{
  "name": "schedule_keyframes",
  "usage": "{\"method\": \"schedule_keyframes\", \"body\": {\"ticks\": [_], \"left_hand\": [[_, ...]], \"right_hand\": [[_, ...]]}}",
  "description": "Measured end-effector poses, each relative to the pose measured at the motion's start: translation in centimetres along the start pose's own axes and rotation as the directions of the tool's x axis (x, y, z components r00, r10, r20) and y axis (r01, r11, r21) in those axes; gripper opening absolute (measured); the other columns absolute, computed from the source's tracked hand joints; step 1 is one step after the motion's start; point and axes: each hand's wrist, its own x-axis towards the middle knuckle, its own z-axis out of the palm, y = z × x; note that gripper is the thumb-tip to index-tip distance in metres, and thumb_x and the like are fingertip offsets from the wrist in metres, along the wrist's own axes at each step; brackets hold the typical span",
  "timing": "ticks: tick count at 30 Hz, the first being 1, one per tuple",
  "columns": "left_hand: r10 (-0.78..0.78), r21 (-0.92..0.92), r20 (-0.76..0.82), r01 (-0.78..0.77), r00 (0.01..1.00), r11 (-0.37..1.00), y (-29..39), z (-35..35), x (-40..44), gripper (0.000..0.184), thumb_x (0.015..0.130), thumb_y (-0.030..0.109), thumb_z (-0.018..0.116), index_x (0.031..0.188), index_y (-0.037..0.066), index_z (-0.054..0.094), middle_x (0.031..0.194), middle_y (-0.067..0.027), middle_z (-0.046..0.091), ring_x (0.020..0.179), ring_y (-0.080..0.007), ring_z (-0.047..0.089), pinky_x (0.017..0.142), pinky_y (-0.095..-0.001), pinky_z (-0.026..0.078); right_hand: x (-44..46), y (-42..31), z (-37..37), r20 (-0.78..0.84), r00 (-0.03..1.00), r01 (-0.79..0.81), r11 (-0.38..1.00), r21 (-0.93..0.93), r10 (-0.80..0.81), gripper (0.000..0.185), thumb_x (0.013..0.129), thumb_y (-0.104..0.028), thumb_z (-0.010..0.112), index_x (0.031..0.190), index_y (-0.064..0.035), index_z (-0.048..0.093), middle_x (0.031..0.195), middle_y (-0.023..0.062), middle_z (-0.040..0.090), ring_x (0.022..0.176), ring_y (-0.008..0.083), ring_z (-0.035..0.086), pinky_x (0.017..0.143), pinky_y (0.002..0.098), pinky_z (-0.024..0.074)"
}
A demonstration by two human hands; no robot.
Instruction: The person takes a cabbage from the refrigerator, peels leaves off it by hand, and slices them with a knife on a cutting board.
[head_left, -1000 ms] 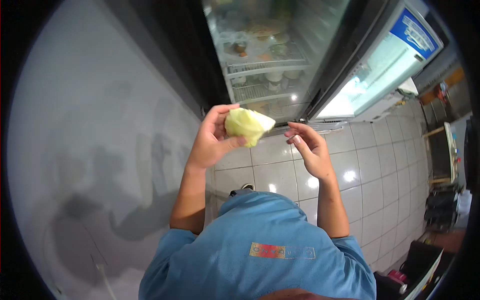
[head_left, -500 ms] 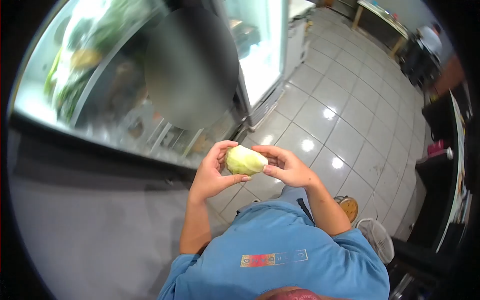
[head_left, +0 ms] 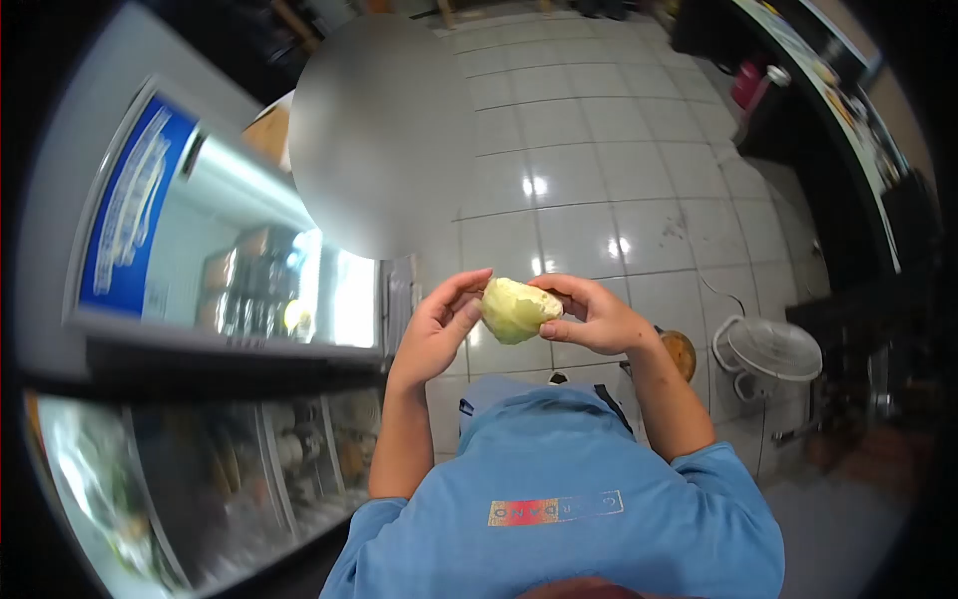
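A small pale green cabbage (head_left: 513, 311), with a whitish cut stem end turned to the right, is held up at the middle of the view in front of the blue shirt. My right hand (head_left: 594, 317) grips the stem end, with the thumb below and the fingers curled behind. Around the left side of the cabbage curve the fingers and thumb of my left hand (head_left: 439, 329), their tips at its edge. Parts of the fingers behind the cabbage are hidden.
On the left stands a lit glass-front fridge (head_left: 230, 250) with stacked packs inside; below it is another glass door (head_left: 220, 479) with greens behind. A white fan (head_left: 768, 349) stands on the tiled floor (head_left: 619, 180) at right, near a dark desk (head_left: 828, 120). A grey blur hides the upper middle.
My view has swung right, away from the lower glass case. The cabbage has been tilted in my hands, and my left thumb has shifted from underneath it to its left edge.
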Motion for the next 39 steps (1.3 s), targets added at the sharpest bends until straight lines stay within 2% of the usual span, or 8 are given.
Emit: {"method": "schedule_keyframes", "body": {"ticks": [2,6,10,19,24,26,33,39], "left_hand": [[-0.011,-0.005,0.067,0.012,0.998,1.0,-0.3,1.0,5.6,0.039,0.105,0.023,0.056,0.137,0.0,0.056,0.122,-0.0071,0.065,0.108,-0.0145,0.059,0.097,-0.0307,0.048],[-0.103,0.008,0.186,0.103,0.977,0.995,-1.6,3.8,16.4,0.036,0.104,0.021,0.057,0.134,0.0,0.059,0.118,-0.0075,0.067,0.108,-0.0148,0.06,0.096,-0.0308,0.048],[-0.14,-0.002,0.483,0.161,0.864,0.987,-2.9,6.1,28.4,0.032,0.103,0.018,0.059,0.129,0.0,0.062,0.117,-0.0085,0.068,0.11,-0.0162,0.062,0.097,-0.0318,0.049],[-0.168,0.0,0.707,0.238,0.687,0.971,-2.2,13.9,50.5,0.019,0.099,0.012,0.065,0.113,0.0,0.066,0.108,-0.0059,0.07,0.103,-0.0142,0.064,0.093,-0.0304,0.051],[-0.142,0.046,0.82,0.184,0.555,0.982,-2.7,19.1,60.2,0.015,0.098,0.013,0.067,0.107,0.002,0.064,0.101,-0.0029,0.066,0.092,-0.0111,0.06,0.085,-0.0278,0.049],[-0.151,0.058,0.84,0.19,0.521,0.98,-2.9,21.7,62.9,0.015,0.098,0.014,0.067,0.106,0.002,0.064,0.099,-0.0024,0.066,0.092,-0.0105,0.06,0.084,-0.0273,0.05],[-0.061,0.004,0.859,0.113,0.508,0.994,-4.6,34.3,74.0,0.013,0.1,0.013,0.063,0.107,0.002,0.059,0.1,-0.0021,0.064,0.095,-0.01,0.059,0.086,-0.0259,0.049],[0.095,-0.09,0.84,-0.037,0.535,0.995,-0.8,45.1,83.4,0.011,0.103,0.012,0.058,0.106,0.001,0.056,0.107,-0.0112,0.07,0.098,-0.0133,0.061,0.088,-0.0287,0.049]], "right_hand": [[-0.8,-1.6,-3.4,-0.112,0.994,0.01,1.0,-0.009,-0.011,0.062,0.087,-0.012,0.078,0.14,0.0032,0.049,0.128,0.0087,0.061,0.122,0.0183,0.057,0.107,0.035,0.0444],[-1.6,-1.5,-9.5,-0.352,0.932,0.071,0.995,-0.069,-0.091,0.057,0.088,-0.016,0.078,0.137,0.001,0.053,0.123,0.0084,0.064,0.115,0.018,0.061,0.102,0.0353,0.0464],[-1.0,-2.4,-16.0,-0.528,0.846,0.048,0.998,-0.049,-0.066,0.06,0.086,-0.013,0.079,0.137,0.0018,0.052,0.124,0.0092,0.064,0.117,0.0179,0.06,0.104,0.0355,0.0459],[2.0,-6.5,-26.6,-0.861,0.486,0.149,0.985,-0.092,-0.154,0.057,0.088,-0.009,0.077,0.138,0.0031,0.051,0.123,0.0088,0.065,0.117,0.0164,0.06,0.104,0.0347,0.0456],[2.2,-7.0,-33.0,-0.925,0.33,0.231,0.966,-0.115,-0.189,0.058,0.089,-0.011,0.076,0.138,0.0044,0.05,0.124,0.0089,0.064,0.116,0.0151,0.059,0.098,0.0314,0.0483],[1.0,-6.5,-35.6,-0.934,0.327,0.216,0.974,-0.075,-0.145,0.06,0.09,-0.007,0.073,0.142,0.0053,0.045,0.131,0.0087,0.059,0.121,0.016,0.056,0.105,0.0325,0.0441],[-3.8,-8.1,-49.9,-0.968,0.117,0.285,0.941,-0.183,-0.223,0.06,0.091,-0.016,0.076,0.139,0.0048,0.048,0.124,0.0086,0.062,0.112,0.0151,0.06,0.094,0.0307,0.0507],[-9.0,-14.8,-64.4,-0.952,0.175,0.278,0.94,-0.198,-0.253,0.062,0.091,-0.017,0.077,0.14,0.0042,0.046,0.127,0.0094,0.06,0.117,0.0159,0.057,0.1,0.0315,0.0475]]}}
